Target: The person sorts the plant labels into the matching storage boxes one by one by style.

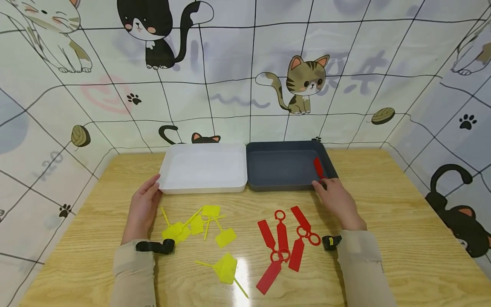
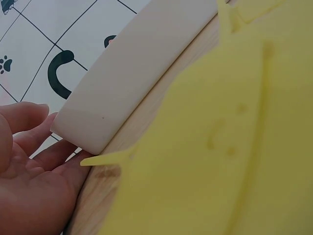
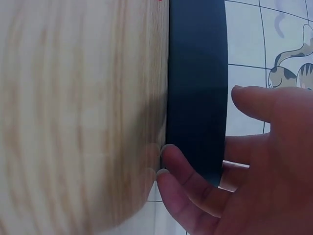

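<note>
At the front left corner of the white tray [image 1: 203, 168] is my left hand [image 1: 141, 211]. Its fingers are loosely bent against the tray's outer wall, with the thumb apart in the left wrist view. My right hand [image 1: 341, 202] is at the front right corner of the dark grey tray [image 1: 281, 168]. Two of its fingertips touch the low edge of that tray in the right wrist view, while the thumb stands away from the rim. One red ring-ended tag [image 1: 318, 166] lies inside the dark tray, its lower end beside the right hand.
Several yellow tags with thin stems [image 1: 226, 237] lie in front of the white tray. Several red tags with rings [image 1: 281, 236] lie before the dark tray, some overlapping. Both trays stand side by side near the back edge of the wooden table [image 1: 387, 204], against a cat-print backdrop.
</note>
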Action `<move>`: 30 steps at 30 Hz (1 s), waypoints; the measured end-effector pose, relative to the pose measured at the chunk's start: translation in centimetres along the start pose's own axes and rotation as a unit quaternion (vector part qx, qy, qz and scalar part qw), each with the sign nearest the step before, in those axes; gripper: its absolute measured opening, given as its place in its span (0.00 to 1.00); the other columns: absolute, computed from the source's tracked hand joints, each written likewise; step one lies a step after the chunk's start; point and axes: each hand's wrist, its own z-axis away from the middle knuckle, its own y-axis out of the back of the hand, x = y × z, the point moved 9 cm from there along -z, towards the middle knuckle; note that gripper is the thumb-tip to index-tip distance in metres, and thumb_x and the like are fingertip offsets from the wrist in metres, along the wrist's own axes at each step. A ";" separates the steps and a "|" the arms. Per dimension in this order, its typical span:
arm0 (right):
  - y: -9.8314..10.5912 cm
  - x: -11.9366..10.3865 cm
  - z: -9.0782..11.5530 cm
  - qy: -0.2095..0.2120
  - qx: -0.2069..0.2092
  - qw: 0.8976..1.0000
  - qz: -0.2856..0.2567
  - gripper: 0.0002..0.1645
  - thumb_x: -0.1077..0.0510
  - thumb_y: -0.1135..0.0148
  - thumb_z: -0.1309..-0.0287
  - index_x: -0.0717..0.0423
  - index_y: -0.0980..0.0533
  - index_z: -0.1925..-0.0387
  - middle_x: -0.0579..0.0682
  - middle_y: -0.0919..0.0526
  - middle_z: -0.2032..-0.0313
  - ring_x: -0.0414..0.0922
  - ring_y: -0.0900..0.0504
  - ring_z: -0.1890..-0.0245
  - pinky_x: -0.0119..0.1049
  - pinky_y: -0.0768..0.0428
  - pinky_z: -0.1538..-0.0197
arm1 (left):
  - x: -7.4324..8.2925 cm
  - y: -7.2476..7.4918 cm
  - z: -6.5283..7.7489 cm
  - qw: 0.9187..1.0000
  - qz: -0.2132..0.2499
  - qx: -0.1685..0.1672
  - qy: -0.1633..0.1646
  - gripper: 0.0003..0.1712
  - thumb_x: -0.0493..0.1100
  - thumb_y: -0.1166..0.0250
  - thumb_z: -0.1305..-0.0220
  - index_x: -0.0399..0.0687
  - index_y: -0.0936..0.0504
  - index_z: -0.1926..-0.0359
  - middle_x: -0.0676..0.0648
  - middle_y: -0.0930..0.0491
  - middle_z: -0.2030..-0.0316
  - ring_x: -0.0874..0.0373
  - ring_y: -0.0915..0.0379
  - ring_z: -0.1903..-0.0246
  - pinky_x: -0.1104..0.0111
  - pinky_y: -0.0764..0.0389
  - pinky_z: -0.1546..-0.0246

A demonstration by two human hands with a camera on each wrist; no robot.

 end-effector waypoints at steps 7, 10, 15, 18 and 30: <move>0.0 -0.1 0.1 -0.003 0.000 1.000 0.002 0.47 0.33 0.68 0.39 0.72 0.40 0.41 0.70 0.42 0.44 0.66 0.38 0.46 0.60 0.37 0.48 | 0.0 0.3 0.0 1.000 -0.009 0.005 0.000 0.26 0.41 0.51 0.34 0.39 0.40 0.36 0.46 0.49 0.34 0.56 0.51 0.37 0.68 0.47 0.39; 0.0 -0.1 0.2 -0.006 0.000 1.000 0.000 0.47 0.33 0.67 0.39 0.73 0.41 0.41 0.70 0.42 0.44 0.66 0.38 0.46 0.60 0.37 0.47 | 0.0 0.2 -0.2 1.000 -0.011 0.007 0.001 0.25 0.40 0.51 0.33 0.39 0.39 0.37 0.46 0.49 0.34 0.57 0.51 0.37 0.69 0.46 0.39; 0.1 -0.1 0.2 -0.010 0.000 1.000 0.003 0.46 0.34 0.65 0.39 0.73 0.41 0.41 0.71 0.43 0.43 0.66 0.40 0.45 0.60 0.39 0.47 | 0.0 0.2 -0.3 1.000 -0.016 0.010 0.004 0.24 0.40 0.51 0.33 0.40 0.38 0.37 0.47 0.49 0.35 0.58 0.49 0.38 0.69 0.45 0.40; 0.1 -0.2 0.2 -0.009 0.000 1.000 0.007 0.46 0.34 0.65 0.39 0.73 0.41 0.41 0.71 0.45 0.42 0.67 0.42 0.44 0.60 0.41 0.45 | 0.1 0.2 -0.2 1.000 -0.017 0.009 0.001 0.24 0.40 0.51 0.33 0.40 0.38 0.37 0.46 0.48 0.35 0.58 0.49 0.38 0.69 0.45 0.40; -0.1 -0.1 -0.1 -0.003 -0.011 1.000 0.008 0.47 0.34 0.66 0.39 0.74 0.43 0.40 0.72 0.54 0.38 0.69 0.50 0.41 0.62 0.47 0.43 | -0.4 0.7 -0.3 0.996 -0.080 0.034 0.003 0.24 0.39 0.48 0.36 0.46 0.35 0.38 0.48 0.48 0.35 0.58 0.50 0.38 0.71 0.42 0.42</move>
